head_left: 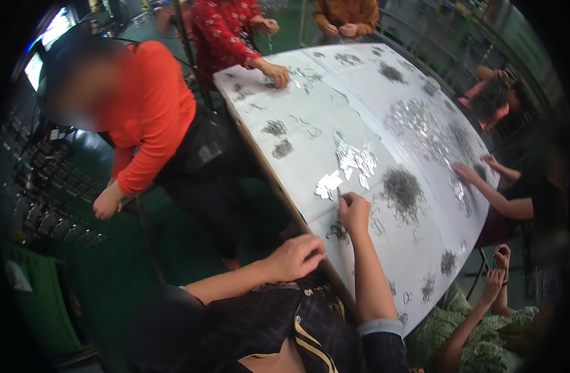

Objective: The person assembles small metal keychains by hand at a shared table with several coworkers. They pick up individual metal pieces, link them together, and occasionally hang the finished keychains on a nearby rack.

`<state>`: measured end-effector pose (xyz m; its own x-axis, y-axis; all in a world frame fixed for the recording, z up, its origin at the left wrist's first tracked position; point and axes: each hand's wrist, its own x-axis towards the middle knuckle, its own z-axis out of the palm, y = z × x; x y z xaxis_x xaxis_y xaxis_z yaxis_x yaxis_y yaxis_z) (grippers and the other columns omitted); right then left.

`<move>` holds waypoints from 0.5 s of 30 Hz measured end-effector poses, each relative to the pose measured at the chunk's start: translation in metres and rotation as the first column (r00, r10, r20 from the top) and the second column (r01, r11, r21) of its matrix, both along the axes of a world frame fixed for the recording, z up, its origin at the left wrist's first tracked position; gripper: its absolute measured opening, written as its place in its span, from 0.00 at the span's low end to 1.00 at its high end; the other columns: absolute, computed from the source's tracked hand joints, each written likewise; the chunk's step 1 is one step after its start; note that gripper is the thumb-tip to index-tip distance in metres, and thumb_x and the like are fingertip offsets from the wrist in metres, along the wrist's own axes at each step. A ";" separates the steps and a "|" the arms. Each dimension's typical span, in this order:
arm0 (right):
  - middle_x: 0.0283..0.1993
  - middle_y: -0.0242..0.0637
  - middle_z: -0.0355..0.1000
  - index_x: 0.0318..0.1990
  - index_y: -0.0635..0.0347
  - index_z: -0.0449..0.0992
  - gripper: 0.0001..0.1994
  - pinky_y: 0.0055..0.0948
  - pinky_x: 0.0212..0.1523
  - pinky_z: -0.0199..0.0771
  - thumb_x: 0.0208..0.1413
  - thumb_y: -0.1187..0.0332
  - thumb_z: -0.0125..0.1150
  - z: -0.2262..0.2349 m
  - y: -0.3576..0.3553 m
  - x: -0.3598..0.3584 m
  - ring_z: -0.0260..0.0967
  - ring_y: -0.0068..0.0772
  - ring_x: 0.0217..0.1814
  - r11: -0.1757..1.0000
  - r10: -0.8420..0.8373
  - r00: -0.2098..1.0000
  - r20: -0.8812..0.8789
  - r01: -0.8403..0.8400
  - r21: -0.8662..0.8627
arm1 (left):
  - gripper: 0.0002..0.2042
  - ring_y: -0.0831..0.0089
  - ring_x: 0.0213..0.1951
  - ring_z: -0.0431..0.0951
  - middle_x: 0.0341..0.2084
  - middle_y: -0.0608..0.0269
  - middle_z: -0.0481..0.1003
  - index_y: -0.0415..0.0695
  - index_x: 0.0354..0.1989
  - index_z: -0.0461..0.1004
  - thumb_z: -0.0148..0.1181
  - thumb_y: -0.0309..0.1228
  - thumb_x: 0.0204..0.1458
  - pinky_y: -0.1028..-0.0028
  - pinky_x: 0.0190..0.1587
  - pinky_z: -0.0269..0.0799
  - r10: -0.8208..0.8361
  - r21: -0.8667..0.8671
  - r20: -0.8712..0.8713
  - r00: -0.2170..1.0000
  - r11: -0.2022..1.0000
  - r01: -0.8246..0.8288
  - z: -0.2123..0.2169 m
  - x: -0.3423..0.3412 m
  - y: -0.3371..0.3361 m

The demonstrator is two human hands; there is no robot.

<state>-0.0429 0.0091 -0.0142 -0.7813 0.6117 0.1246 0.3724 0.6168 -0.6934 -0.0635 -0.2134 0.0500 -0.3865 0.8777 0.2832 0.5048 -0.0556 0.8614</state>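
Note:
My right hand (354, 211) reaches over the white tabletop (285, 177), fingers pinched together. A thin grey piece (339, 193) shows at its fingertips; its exact kind is too small to tell. Just beyond the fingertips lies a small pile of shiny silver flat pieces (327, 185), with a looser heap of silver strips (358, 158) behind it. To the hand's right sits a big pile of dark wire hooks (403, 191). My left hand (294, 258) is curled closed near the table's edge, close to my body; whatever it may hold is hidden.
The table edge (269, 173) runs diagonally between me and a person in an orange top (164, 105). Other people's hands work around the table, one at the far edge (275, 73), another at the right (468, 174). A large silver heap (418, 124) lies farther right.

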 end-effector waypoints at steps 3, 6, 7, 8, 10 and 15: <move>0.28 0.39 0.77 0.33 0.68 0.79 0.06 0.25 0.34 0.74 0.52 0.73 0.63 0.031 -0.020 0.028 0.77 0.28 0.32 0.808 -0.040 0.986 -0.164 -0.064 -0.585 | 0.03 0.70 0.32 0.76 0.32 0.60 0.76 0.39 0.34 0.69 0.54 0.21 0.52 0.73 0.35 0.71 0.031 -0.009 0.068 0.997 1.000 -0.030 -0.001 -0.003 0.007; 0.28 0.37 0.78 0.34 0.67 0.79 0.06 0.22 0.35 0.74 0.52 0.73 0.64 0.045 -0.040 0.053 0.76 0.23 0.32 0.729 -0.029 0.961 -0.274 -0.167 -0.664 | 0.04 0.61 0.27 0.74 0.26 0.56 0.73 0.40 0.33 0.67 0.56 0.23 0.50 0.68 0.31 0.69 0.080 0.023 0.125 0.989 0.996 -0.084 0.001 -0.003 0.014; 0.29 0.37 0.78 0.33 0.67 0.79 0.05 0.23 0.35 0.74 0.52 0.73 0.64 0.043 -0.043 0.060 0.76 0.23 0.32 0.750 -0.015 0.956 -0.294 -0.183 -0.635 | 0.05 0.61 0.27 0.74 0.26 0.55 0.72 0.40 0.33 0.67 0.56 0.23 0.50 0.68 0.31 0.69 0.077 0.021 0.121 0.990 0.997 -0.080 0.001 -0.003 0.016; 0.29 0.37 0.78 0.33 0.68 0.79 0.05 0.23 0.35 0.74 0.51 0.74 0.65 0.044 -0.047 0.067 0.76 0.24 0.32 0.771 0.002 0.950 -0.313 -0.201 -0.605 | 0.05 0.60 0.27 0.74 0.26 0.55 0.72 0.40 0.33 0.66 0.56 0.23 0.50 0.67 0.31 0.69 0.076 0.019 0.118 0.990 0.997 -0.079 0.001 -0.003 0.018; 0.31 0.38 0.77 0.34 0.67 0.79 0.05 0.24 0.35 0.73 0.51 0.75 0.64 0.063 -0.057 0.078 0.74 0.24 0.32 0.866 0.047 0.953 -0.300 -0.188 -0.463 | 0.05 0.59 0.28 0.74 0.25 0.55 0.72 0.40 0.32 0.66 0.56 0.22 0.50 0.66 0.31 0.68 0.081 0.010 0.096 0.992 0.997 -0.082 0.005 -0.001 0.020; 0.30 0.39 0.76 0.34 0.66 0.79 0.04 0.25 0.34 0.72 0.50 0.76 0.64 0.073 -0.070 0.089 0.74 0.28 0.31 0.916 0.033 0.937 -0.347 -0.167 -0.365 | 0.06 0.56 0.28 0.73 0.24 0.54 0.70 0.39 0.32 0.65 0.56 0.22 0.49 0.63 0.31 0.68 0.110 -0.019 0.053 0.992 0.994 -0.110 0.002 0.003 0.022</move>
<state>0.0465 -0.0606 0.0587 -0.7965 0.5844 0.1553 0.0342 0.3000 -0.9533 -0.0601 -0.1911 0.0524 -0.4954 0.8332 0.2459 0.4598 0.0114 0.8879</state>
